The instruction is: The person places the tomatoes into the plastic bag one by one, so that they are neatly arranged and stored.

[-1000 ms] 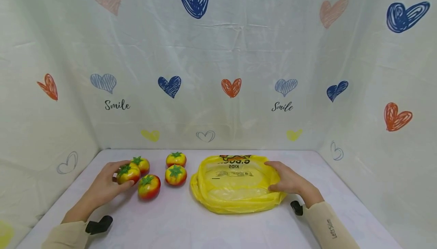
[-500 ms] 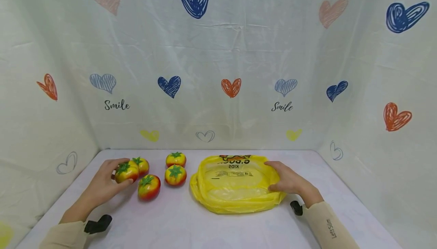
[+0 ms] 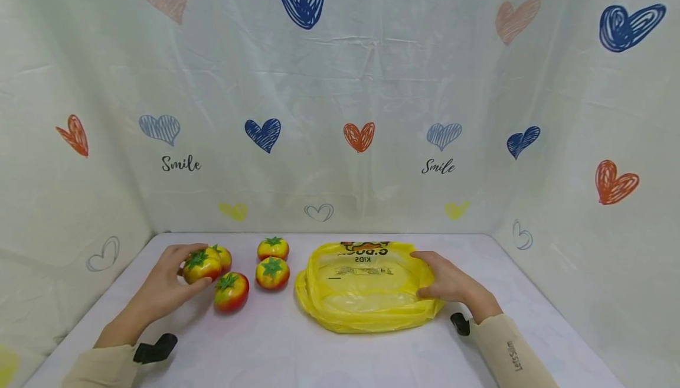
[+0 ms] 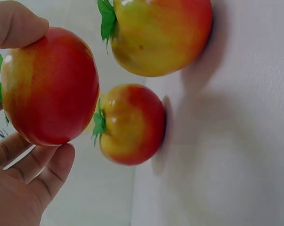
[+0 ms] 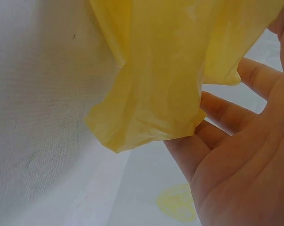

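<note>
My left hand (image 3: pixel 183 271) grips a red-yellow tomato (image 3: pixel 202 264) with a green calyx, held just above the table at the left. In the left wrist view the thumb (image 4: pixel 14 23) and curled fingers (image 4: pixel 36 176) clasp that tomato (image 4: pixel 50 87). Three more tomatoes lie beside it: one just behind (image 3: pixel 225 254), one in front (image 3: pixel 231 291), one to the right (image 3: pixel 273 273). A further tomato (image 3: pixel 273 248) sits further back. A crumpled yellow plastic bag (image 3: pixel 366 284) lies at the centre. My right hand (image 3: pixel 448 284) holds its right edge, and the plastic (image 5: pixel 170 61) sits between thumb and fingers (image 5: pixel 226 117).
The white table (image 3: pixel 319 358) is boxed in by a heart-printed cloth backdrop (image 3: pixel 340 110) on three sides. Black wrist straps (image 3: pixel 154 349) show at both sleeves. Bare table surface lies in front of the bag and tomatoes.
My left hand has raised its tomato slightly, up and a little to the right. The right hand and bag have stayed put.
</note>
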`<state>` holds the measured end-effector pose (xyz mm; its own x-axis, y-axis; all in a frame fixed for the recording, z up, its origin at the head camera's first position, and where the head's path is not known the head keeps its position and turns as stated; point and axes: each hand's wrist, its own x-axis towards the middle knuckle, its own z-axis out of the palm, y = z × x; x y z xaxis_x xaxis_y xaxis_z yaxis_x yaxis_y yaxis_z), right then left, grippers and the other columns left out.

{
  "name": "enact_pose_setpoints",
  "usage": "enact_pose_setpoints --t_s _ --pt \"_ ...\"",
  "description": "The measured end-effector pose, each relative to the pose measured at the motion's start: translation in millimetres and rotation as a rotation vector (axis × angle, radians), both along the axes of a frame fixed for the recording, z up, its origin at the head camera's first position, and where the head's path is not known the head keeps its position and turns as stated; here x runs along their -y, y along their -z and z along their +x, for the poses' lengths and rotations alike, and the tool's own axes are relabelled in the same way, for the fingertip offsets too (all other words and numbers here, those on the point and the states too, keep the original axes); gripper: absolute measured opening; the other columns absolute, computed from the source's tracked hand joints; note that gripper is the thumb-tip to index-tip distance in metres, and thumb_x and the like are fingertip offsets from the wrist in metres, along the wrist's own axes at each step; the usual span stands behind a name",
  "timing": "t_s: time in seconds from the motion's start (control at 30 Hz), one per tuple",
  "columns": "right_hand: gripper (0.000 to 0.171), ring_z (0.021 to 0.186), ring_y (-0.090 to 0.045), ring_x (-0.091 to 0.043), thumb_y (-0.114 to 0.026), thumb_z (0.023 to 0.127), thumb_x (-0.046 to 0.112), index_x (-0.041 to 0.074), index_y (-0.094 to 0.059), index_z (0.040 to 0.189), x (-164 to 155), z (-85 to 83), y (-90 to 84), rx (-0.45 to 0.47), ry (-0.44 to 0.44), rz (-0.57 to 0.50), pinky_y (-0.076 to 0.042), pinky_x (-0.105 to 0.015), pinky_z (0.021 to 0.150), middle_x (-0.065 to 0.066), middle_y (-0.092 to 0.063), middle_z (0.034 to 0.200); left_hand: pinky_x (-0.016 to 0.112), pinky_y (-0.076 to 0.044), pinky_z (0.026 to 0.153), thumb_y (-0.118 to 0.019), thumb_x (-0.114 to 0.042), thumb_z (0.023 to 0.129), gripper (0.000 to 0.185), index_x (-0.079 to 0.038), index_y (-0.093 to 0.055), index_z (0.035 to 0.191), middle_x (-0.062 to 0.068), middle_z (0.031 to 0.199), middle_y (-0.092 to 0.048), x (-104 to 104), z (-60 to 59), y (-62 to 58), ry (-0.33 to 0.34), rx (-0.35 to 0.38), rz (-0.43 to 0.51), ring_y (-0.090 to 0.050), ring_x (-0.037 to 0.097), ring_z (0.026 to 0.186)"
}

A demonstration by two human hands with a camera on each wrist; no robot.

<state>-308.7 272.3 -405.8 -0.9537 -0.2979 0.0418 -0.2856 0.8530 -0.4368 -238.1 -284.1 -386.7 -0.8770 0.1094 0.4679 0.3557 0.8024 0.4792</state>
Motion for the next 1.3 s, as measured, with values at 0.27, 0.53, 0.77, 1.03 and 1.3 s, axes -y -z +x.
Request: enact_pose_setpoints --t_s 0.27,0.53,0.77,1.03,1.3 --pt "0.08 0.132 -0.036 -0.034 -0.081 0.071 0.021 0.013 -0.044 0.141 -1 1.0 2.2 -0.012 -0.013 0.01 -0.028 -0.057 0.107 -0.012 -0.039 0.146 0.028 -0.045 0.072 -0.079 -0.017 0.076 0.061 -0.006 -0.052 0.129 0.017 0.118 -0.044 -10 0.8 -3.2 0.032 -0.021 -0.011 -0.046 0.028 0.1" --pt "0.08 0.132 -0.036 -0.035 -0.081 0.071 0.021 0.013 -0.044 0.141 -2 3.0 2.1 -0.02 -0.029 0.001 -0.028 -0.056 0.107 -0.012 -0.039 0.146 0.031 -0.046 0.074 -0.079 -0.019 0.077 0.059 -0.008 -0.052 0.129 0.014 0.119 -0.045 -16 2.1 -4.9 0.082 -0.016 -0.004 -0.047 0.026 0.1" --pt "0.081 0.132 -0.036 -0.036 -0.082 0.071 0.021 0.012 -0.044 0.141 0 2.9 2.6 -0.019 -0.03 0.004 -0.028 -0.057 0.107 -0.013 -0.039 0.146 0.029 -0.046 0.075 -0.08 -0.021 0.077 0.059 -0.01 -0.053 0.128 0.013 0.12 -0.045 -23 3.6 -3.8 0.1 -0.005 -0.001 -0.048 0.026 0.101" --pt "0.08 0.132 -0.037 -0.034 -0.081 0.071 0.02 0.012 -0.044 0.141 0 1.9 2.2 -0.03 -0.034 0.003 -0.028 -0.056 0.107 -0.012 -0.04 0.146 0.052 -0.049 0.085 -0.079 -0.022 0.078 0.059 -0.012 -0.052 0.129 0.014 0.124 -0.043 -34 4.6 -3.5 0.122 0.045 0.018 -0.047 0.032 0.108" --pt "0.08 0.131 -0.037 -0.036 -0.081 0.072 0.02 0.011 -0.043 0.141 0 1.8 -1.0 -0.034 -0.039 0.015 -0.028 -0.057 0.107 -0.013 -0.04 0.145 0.059 -0.046 0.089 -0.079 -0.024 0.078 0.058 -0.014 -0.052 0.128 0.01 0.122 -0.042 -43 6.6 -2.4 0.144 0.058 0.017 -0.045 0.032 0.109"
